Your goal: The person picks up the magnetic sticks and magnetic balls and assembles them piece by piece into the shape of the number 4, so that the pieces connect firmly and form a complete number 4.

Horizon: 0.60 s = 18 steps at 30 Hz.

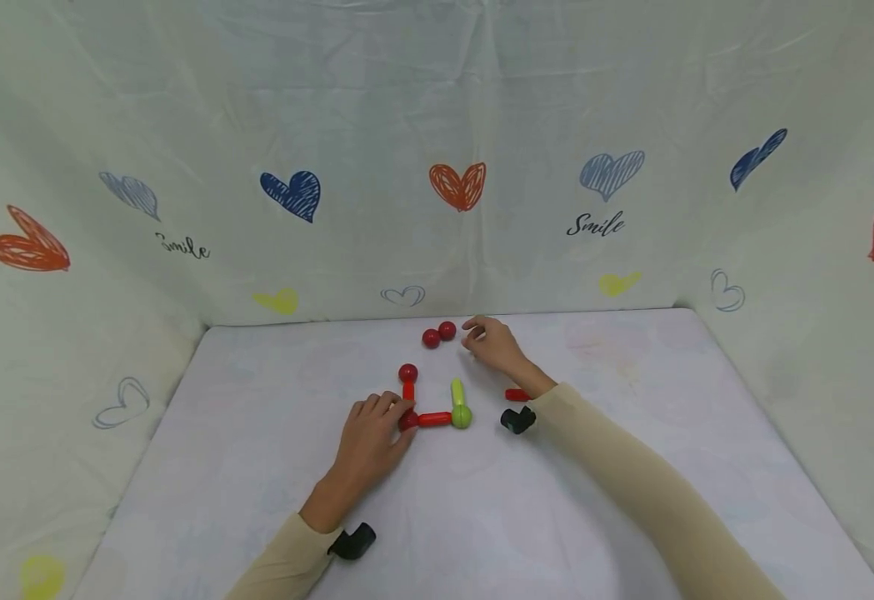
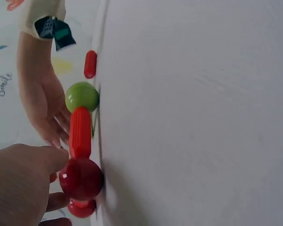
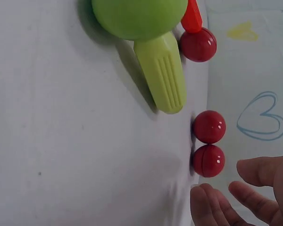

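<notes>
My left hand point(image 1: 367, 437) pinches a dark red ball point(image 2: 81, 179) between thumb and fingers at the corner of a U-shaped stick-and-ball piece. From that ball one red rod point(image 1: 434, 419) runs right to a green ball point(image 1: 461, 416), where a light green rod point(image 3: 162, 77) points toward the back with its far end bare. Another red rod point(image 1: 408, 391) leads back to a red ball point(image 1: 408, 372). Thumb and fingers spread apart, my right hand point(image 1: 495, 343) hovers just right of two loose red balls, the left one point(image 1: 431, 338) and the right one point(image 1: 447, 331), which sit side by side.
A loose red rod point(image 1: 516, 394) lies under the right forearm, partly hidden by it. Behind the table point(image 1: 272, 358) hangs a pale curtain point(image 1: 377, 100) printed with hearts. Each wrist carries a dark camera mount.
</notes>
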Available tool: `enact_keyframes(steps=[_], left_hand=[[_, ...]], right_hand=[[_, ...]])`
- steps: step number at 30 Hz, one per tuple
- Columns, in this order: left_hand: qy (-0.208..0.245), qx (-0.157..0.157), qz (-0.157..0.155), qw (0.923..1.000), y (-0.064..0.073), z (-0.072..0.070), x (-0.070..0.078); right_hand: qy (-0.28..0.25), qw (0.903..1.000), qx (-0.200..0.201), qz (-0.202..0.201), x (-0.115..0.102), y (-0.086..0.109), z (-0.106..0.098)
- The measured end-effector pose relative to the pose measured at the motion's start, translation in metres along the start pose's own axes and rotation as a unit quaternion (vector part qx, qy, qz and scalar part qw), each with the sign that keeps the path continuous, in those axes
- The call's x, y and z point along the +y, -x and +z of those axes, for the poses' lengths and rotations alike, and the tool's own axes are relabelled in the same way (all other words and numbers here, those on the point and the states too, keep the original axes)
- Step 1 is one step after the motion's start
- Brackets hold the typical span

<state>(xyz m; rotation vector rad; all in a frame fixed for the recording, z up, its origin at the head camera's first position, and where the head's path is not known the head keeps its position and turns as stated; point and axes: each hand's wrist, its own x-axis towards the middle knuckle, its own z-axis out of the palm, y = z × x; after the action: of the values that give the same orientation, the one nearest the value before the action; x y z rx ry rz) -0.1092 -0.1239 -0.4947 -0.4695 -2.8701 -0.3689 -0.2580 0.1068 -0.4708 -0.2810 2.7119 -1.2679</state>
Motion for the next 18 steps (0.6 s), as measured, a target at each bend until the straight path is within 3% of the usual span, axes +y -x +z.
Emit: enact_keyframes(steps=[9, 18], left_hand=[[0.003, -0.018, 0.031, 0.9994, -0.012, 0.007, 0.024], [0.012, -0.034, 0.038, 0.9986, -0.023, 0.014, 0.045]], right_hand=[[0.011, 0.9997, 0.002, 0.022, -0.005, -0.019, 0.001], [0.024, 0.9995, -0.01, 0.016, -0.007, -0.031, 0.009]])
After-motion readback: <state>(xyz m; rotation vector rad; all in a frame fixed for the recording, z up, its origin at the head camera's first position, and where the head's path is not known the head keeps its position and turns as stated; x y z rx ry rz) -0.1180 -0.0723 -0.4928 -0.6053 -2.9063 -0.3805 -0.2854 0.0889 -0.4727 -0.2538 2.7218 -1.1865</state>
